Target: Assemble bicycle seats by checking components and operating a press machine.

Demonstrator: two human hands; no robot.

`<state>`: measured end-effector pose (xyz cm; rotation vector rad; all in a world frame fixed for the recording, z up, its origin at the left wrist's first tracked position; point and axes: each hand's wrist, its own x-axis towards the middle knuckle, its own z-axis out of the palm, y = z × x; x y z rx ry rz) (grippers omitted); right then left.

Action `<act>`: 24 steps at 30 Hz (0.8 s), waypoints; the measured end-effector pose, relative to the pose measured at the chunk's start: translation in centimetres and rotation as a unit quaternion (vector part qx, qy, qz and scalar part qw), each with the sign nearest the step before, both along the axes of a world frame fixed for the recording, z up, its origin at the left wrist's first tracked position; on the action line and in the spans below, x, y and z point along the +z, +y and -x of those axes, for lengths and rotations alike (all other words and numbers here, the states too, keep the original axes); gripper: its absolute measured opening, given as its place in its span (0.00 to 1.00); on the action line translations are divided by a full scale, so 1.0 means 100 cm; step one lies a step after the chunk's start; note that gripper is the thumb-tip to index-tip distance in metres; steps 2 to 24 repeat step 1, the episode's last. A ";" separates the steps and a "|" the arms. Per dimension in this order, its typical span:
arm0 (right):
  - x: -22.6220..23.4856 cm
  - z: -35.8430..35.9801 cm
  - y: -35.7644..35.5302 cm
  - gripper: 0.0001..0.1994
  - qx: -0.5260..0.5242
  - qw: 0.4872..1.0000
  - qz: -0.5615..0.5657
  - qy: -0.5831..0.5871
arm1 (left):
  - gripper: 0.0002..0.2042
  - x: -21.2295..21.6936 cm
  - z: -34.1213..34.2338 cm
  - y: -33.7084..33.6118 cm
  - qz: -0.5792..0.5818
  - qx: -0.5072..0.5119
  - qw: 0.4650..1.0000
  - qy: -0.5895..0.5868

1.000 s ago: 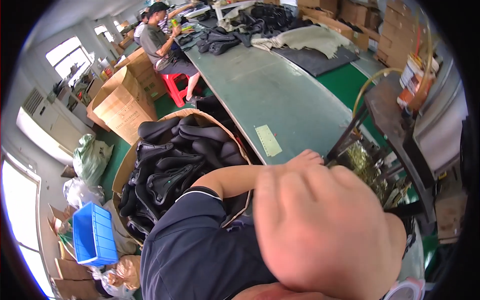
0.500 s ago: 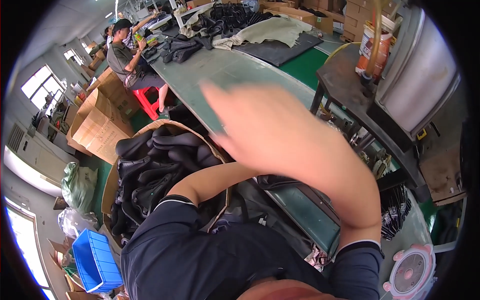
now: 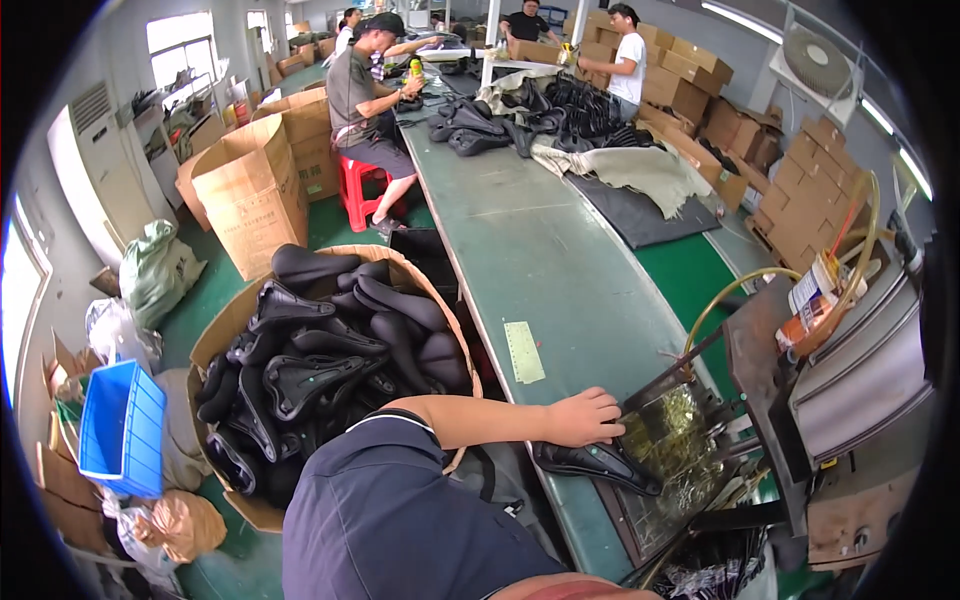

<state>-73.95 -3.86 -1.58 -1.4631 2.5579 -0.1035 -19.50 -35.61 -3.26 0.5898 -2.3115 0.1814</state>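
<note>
My left hand (image 3: pixel 585 417) is over the green workbench, at the edge of a shiny plate (image 3: pixel 665 430). Its fingers are curled down together, and whatever they may grip is hidden beneath them. Just under the hand lies a black bicycle saddle (image 3: pixel 595 463) with its narrow end toward the plate; whether the hand touches it I cannot tell. My right hand is out of view. Left of my arm, a big round-sided cardboard box (image 3: pixel 455 330) holds several black saddles (image 3: pixel 310 380) in a heap.
A yellowish paper sheet (image 3: pixel 523 352) lies on the workbench (image 3: pixel 500 240). Dark machinery with a metal table (image 3: pixel 745 340) stands to the right. Black saddles (image 3: pixel 475 125) and pale cloth (image 3: pixel 630 170) are farther along. A blue crate (image 3: pixel 123 425) is at the left; several people work beyond.
The blurred right arm that crossed the view is gone from sight. The view has shifted, and my left hand, hidden before, now shows beside the saddle on the bench.
</note>
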 end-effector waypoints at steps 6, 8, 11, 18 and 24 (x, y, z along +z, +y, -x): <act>-0.042 0.039 0.016 0.52 -0.006 0.999 -0.030 0.031 | 0.18 -0.005 0.003 -0.004 0.000 -0.020 1.000 0.004; -0.042 0.039 0.016 0.52 -0.006 0.999 -0.030 0.031 | 0.18 -0.005 0.003 -0.004 0.000 -0.020 1.000 0.004; -0.042 0.039 0.016 0.52 -0.006 0.999 -0.030 0.031 | 0.18 -0.005 0.003 -0.004 0.000 -0.020 1.000 0.004; -0.042 0.039 0.016 0.52 -0.006 0.999 -0.030 0.031 | 0.18 -0.005 0.003 -0.004 0.000 -0.020 1.000 0.004; -0.042 0.039 0.016 0.52 -0.006 0.999 -0.030 0.031 | 0.18 -0.005 0.003 -0.004 0.000 -0.020 1.000 0.004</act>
